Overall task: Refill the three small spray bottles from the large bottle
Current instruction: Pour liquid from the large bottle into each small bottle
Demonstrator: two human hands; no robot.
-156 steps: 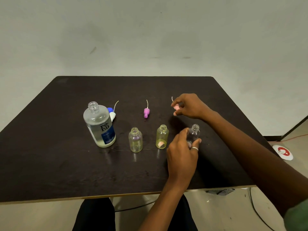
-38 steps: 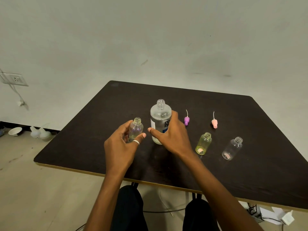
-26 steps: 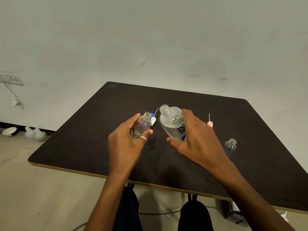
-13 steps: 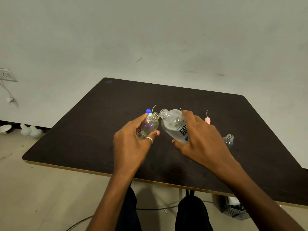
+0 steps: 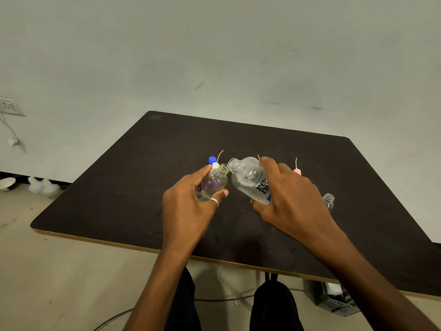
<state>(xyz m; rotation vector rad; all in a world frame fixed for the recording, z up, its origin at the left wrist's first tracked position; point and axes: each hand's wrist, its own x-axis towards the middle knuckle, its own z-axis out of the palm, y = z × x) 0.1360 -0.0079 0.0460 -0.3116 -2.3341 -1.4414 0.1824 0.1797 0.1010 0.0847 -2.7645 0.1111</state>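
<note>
Head view: left hand [image 5: 188, 209] curled round a small spray bottle [image 5: 213, 185], tipped rightward. Right hand [image 5: 291, 199] wrapped round the large bottle [image 5: 248, 180], tilted left. Their mouths are close together above the desk [image 5: 143, 187].

Risk: the narrow necks sit off line, liquid surges and spills over fingers and desk, and a wet grip may slip.

Second small bottle [image 5: 328, 200] stands just beside the right wrist; a swing could topple it.

Near edge lies under the forearms; open room lies far side.

A plain, sparsely furnished room: bare scuffed wall [image 5: 214, 56], dark tabletop [image 5: 167, 149], wall socket [image 5: 8, 106], cables on the pale floor [image 5: 35, 271].
</note>
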